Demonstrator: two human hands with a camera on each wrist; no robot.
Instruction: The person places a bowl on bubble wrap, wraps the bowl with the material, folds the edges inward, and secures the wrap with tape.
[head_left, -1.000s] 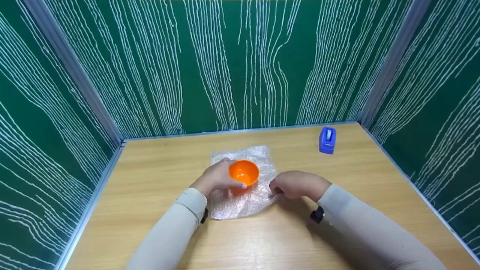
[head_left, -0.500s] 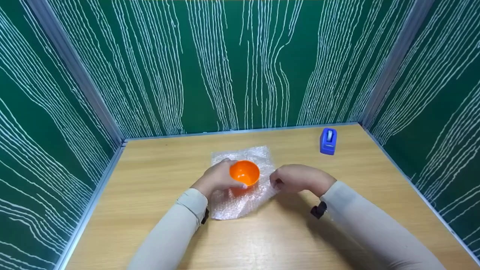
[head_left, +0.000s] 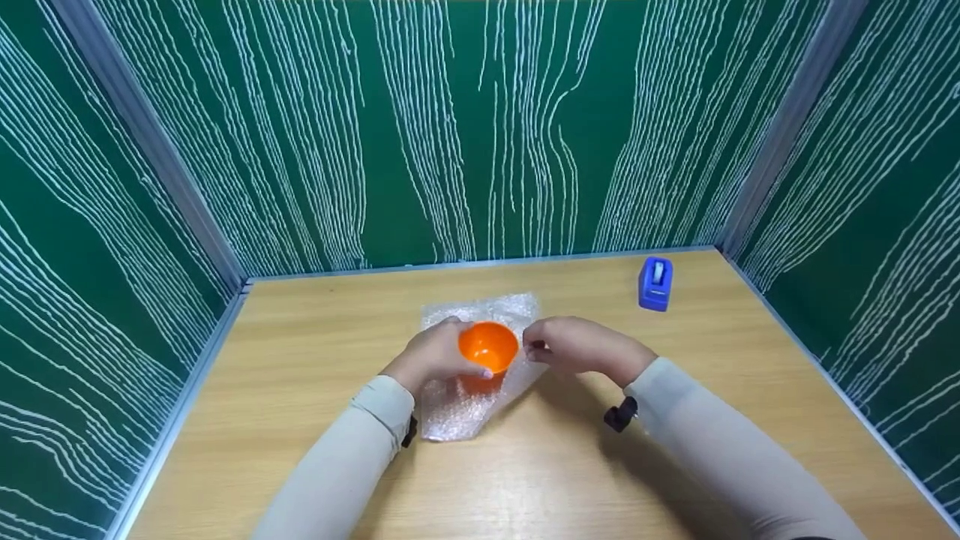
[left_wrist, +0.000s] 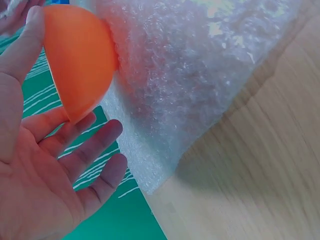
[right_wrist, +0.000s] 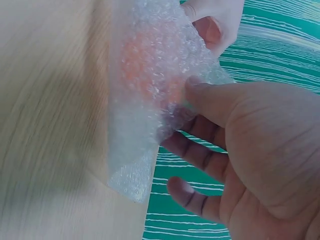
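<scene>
An orange bowl (head_left: 489,346) stands upright on a sheet of bubble wrap (head_left: 454,412) in the middle of the table. My left hand (head_left: 435,352) grips the bowl from its left side; in the left wrist view the thumb and first fingers hold the rim of the orange bowl (left_wrist: 80,60), and the other fingers spread loose. My right hand (head_left: 574,346) pinches the right edge of the sheet and holds it lifted beside the bowl. In the right wrist view the raised bubble wrap (right_wrist: 135,125) lies between thumb and fingers, the bowl's orange showing through.
A blue tape dispenser (head_left: 655,285) stands at the table's back right. Green panels (head_left: 405,210) with white wavy lines wall in the wooden table (head_left: 322,360) at the back and both sides. A dark wrist device (head_left: 621,414) hangs under the right sleeve.
My right hand has moved up and left toward the bowl, raising the right edge of the bubble wrap and folding it inward. The left hand and the bowl have stayed put.
</scene>
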